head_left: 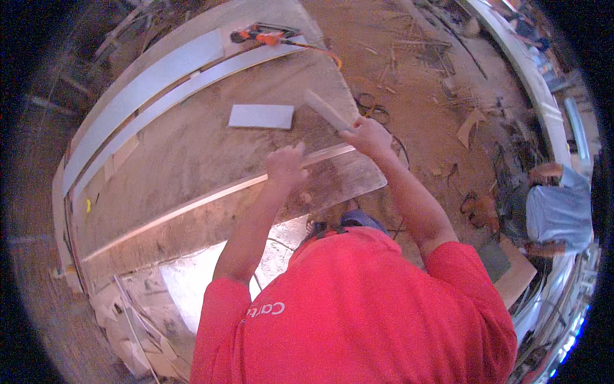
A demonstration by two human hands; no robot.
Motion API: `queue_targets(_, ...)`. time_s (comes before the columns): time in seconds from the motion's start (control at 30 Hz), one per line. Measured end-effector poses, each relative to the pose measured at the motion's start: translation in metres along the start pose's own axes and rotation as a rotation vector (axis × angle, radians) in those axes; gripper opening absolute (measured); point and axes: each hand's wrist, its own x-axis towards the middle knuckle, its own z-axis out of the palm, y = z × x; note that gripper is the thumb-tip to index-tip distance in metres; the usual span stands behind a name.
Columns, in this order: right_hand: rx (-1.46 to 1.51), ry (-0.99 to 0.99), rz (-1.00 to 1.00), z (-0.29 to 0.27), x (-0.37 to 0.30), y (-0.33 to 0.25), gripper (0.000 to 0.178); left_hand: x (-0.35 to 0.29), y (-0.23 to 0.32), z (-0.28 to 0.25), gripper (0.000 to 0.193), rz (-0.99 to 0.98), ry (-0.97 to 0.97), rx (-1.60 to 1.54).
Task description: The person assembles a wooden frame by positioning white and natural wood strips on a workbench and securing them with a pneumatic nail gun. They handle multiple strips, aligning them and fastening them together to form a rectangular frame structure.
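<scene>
Blurred by motion, my left hand [286, 164] is over a long thin wooden strip [211, 197] that runs along the near part of the worktable [185, 137]. Its fingers are too smeared to show whether they grip anything. My right hand [371, 137], near the table's right edge, is closed on the near end of a narrow pale board piece [327, 110]. That piece slants away to the far left, also slightly blurred. Beyond my left hand a short white rectangular board [261, 116] lies flat on the table.
An orange power tool [259, 35] with an orange cord lies at the table's far end, beside two long white boards [153, 70]. Cords [374, 105] and wood scraps [472, 127] litter the dirt floor. Another person in a light blue shirt [558, 214] is at far right.
</scene>
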Motion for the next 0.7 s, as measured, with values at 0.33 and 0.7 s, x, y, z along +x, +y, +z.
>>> queue_targets(0.33, 0.158, 0.191, -0.205, 0.008, 0.031, 0.031, 0.079, -0.041, -0.013, -0.013, 0.080, -0.061, 0.459, -0.025)
queue_targets(0.7, 0.047, -0.101, -0.346, 0.052, 0.160, 0.037, 0.053, -0.153, 0.004, 0.034, 0.048, -0.528, 0.754, -0.509)
